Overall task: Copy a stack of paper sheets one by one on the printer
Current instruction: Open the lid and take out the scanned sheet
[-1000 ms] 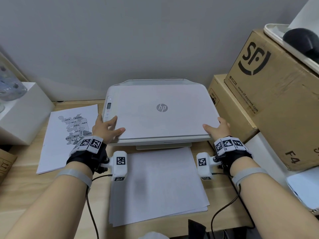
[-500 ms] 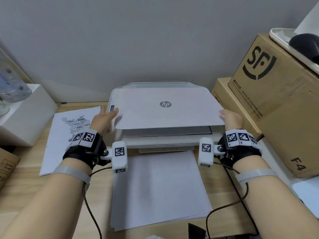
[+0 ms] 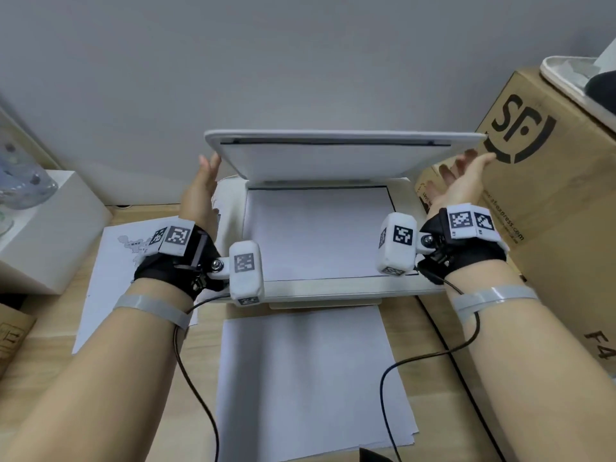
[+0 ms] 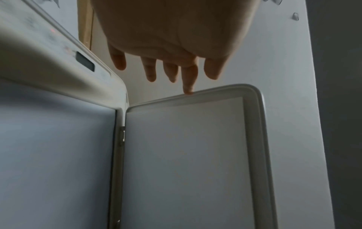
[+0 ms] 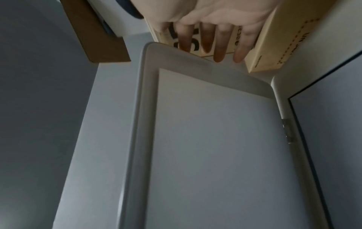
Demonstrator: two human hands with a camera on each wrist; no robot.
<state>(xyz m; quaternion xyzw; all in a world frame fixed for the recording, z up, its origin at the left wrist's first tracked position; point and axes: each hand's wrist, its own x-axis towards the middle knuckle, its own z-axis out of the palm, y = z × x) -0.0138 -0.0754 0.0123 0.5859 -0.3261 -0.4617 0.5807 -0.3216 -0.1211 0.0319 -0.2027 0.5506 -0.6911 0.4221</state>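
The white printer (image 3: pixel 320 291) stands at the desk's middle with its scanner lid (image 3: pixel 333 155) raised steeply. A white sheet (image 3: pixel 316 231) lies on the scanner bed. My left hand (image 3: pixel 203 181) is open, and its straight fingertips (image 4: pixel 188 89) touch the lid's left edge (image 4: pixel 195 94). On the other side my right hand (image 3: pixel 466 175) is open with the palm up, its fingers (image 5: pixel 219 51) against the lid's right edge (image 5: pixel 195 60). In front of the printer a stack of white sheets (image 3: pixel 310 378) rests on the desk. A printed sheet with a map (image 3: pixel 133 261) lies to the printer's left.
Cardboard boxes (image 3: pixel 550 201) crowd the right side, close to the lid's right corner, with a white tray (image 3: pixel 573 81) on top. A white box (image 3: pixel 43 228) sits at the left. A grey wall (image 3: pixel 300 61) rises behind the printer. Cables (image 3: pixel 393 378) trail over the desk.
Both hands have swung the scanner lid up from shut to steeply raised, which bares the sheet on the glass. The hands rose with the lid's side edges.
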